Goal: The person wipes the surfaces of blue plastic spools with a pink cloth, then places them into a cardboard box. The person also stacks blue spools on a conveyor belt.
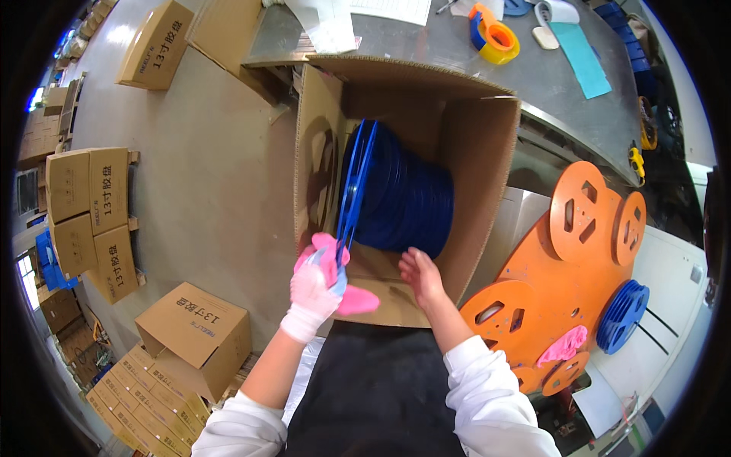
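A tall cardboard box stands open in front of me, with a stack of blue plastic reel discs lying on its side in it. At the stack's left end, one or two discs stand slightly apart from the others. My left hand, in a pink and white glove, grips the lower edge of these left discs; its fingertips are partly hidden. My right hand is bare, fingers loosely bent and apart, just below the stack's lower right end. It holds nothing.
A metal table behind the box bears tape rolls and papers. To the right stands an orange rack with round plates, a pink glove and blue discs. Cardboard cartons are stacked at left.
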Available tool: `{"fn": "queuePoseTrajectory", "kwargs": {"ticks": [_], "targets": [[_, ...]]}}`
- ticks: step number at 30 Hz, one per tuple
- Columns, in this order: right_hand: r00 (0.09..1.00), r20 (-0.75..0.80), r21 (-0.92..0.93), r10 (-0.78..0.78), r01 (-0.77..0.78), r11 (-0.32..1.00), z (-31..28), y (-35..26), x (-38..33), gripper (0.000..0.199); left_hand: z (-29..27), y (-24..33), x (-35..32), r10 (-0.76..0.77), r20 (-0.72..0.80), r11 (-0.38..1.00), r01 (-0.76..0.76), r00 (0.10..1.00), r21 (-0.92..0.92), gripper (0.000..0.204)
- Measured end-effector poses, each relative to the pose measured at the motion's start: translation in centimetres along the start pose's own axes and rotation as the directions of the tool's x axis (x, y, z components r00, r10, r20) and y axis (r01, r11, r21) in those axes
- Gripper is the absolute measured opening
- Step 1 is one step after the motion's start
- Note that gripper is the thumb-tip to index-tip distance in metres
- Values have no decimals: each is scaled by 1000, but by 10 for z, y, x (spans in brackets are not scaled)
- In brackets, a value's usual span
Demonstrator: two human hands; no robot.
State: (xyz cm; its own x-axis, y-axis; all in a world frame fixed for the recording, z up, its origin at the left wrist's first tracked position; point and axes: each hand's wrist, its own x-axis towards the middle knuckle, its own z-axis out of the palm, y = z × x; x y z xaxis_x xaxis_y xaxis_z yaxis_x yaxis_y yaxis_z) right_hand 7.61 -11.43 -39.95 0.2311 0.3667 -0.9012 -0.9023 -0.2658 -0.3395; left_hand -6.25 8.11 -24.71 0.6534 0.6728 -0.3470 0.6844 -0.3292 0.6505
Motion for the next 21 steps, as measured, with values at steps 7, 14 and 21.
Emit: {"fn": "queuePoseTrajectory", "kwargs": {"ticks": [7, 14, 21], "targets": [[744, -41, -848, -667, 327, 417, 20, -66, 179, 57, 145, -80, 106, -321, 91, 847, 242, 943, 474, 54], [829, 39, -999, -557, 37, -16, 20, -111, 258, 84, 177, -128, 146, -427, 245, 903, 392, 871, 177, 76], [743, 310, -951, -593, 240, -196, 93, -8, 173, 77, 146, -133, 117, 134, -139, 879, -52, 981, 474, 64]]}}
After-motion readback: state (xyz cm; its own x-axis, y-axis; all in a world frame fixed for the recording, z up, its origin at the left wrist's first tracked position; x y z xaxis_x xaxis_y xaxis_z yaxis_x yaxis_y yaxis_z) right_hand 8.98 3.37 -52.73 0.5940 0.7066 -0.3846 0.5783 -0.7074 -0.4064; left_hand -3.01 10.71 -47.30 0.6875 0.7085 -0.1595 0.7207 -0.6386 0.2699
